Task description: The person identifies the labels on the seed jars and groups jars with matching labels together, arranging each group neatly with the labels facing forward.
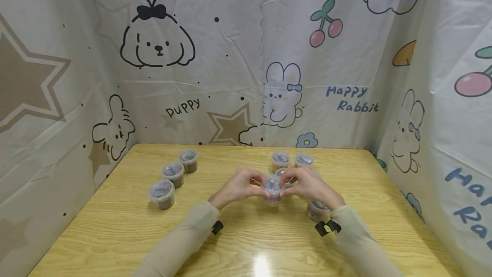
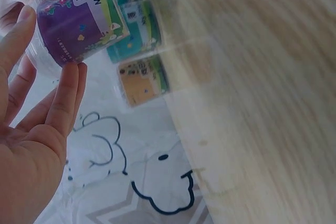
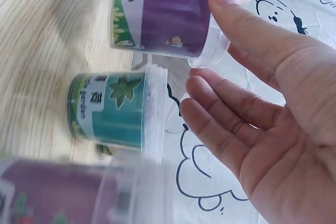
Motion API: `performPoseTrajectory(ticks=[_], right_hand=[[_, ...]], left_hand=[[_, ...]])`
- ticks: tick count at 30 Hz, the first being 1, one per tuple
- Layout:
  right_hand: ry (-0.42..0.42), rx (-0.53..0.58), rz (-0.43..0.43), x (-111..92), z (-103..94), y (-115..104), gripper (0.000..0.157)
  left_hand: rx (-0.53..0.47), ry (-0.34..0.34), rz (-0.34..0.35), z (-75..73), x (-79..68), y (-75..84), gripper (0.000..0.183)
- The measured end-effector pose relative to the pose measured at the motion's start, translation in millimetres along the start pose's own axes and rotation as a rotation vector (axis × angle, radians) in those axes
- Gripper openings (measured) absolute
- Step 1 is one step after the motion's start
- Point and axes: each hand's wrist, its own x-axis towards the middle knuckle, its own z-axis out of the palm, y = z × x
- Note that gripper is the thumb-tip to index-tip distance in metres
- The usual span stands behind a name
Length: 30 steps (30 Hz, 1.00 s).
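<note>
A small lidded plastic cup (image 1: 273,193) with a purple label is held between both hands above the table, close in front of the right-hand group of cups. My left hand (image 1: 246,185) grips its left side, thumb at the clear lid (image 2: 44,51) and fingertips against the wall in the left wrist view. From the other side my right hand (image 1: 305,184) pinches the lid's rim between thumb and forefinger; its other fingers (image 3: 231,114) are spread below in the right wrist view. Printing on the purple cup (image 3: 176,17) includes flowers and a bee.
Three similar cups stand in a slanting row at the left: near (image 1: 161,194), middle (image 1: 174,175) and far (image 1: 188,161). Several more stand at the right, including a teal one (image 3: 110,108) and one beside the right wrist (image 1: 317,211). Printed cloth (image 1: 230,33) surrounds the wooden table (image 1: 115,234).
</note>
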Motion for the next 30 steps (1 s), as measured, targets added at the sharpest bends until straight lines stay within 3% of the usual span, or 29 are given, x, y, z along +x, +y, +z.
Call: performPoseTrajectory(ticks=[5, 11, 19, 30], right_hand=[[-0.028, -0.043, -0.042, -10, -3.3, 6, 0.021], [-0.054, -0.061, -0.104, -18, -7.7, 14, 0.02], [-0.088, -0.1, -0.058, -26, -10.6, 19, 0.021], [-0.136, -0.138, 0.018, -31, -9.9, 18, 0.018]], left_hand=[[0.041, -0.033, -0.016, 13.9, 6.6, -14.4, 0.022], [0.085, -0.072, 0.026, 24.6, 12.1, -15.1, 0.021], [0.183, -0.082, 0.065, 37.9, 17.2, -11.8, 0.02], [0.211, -0.088, 0.06, 46.8, 17.5, -10.5, 0.019]])
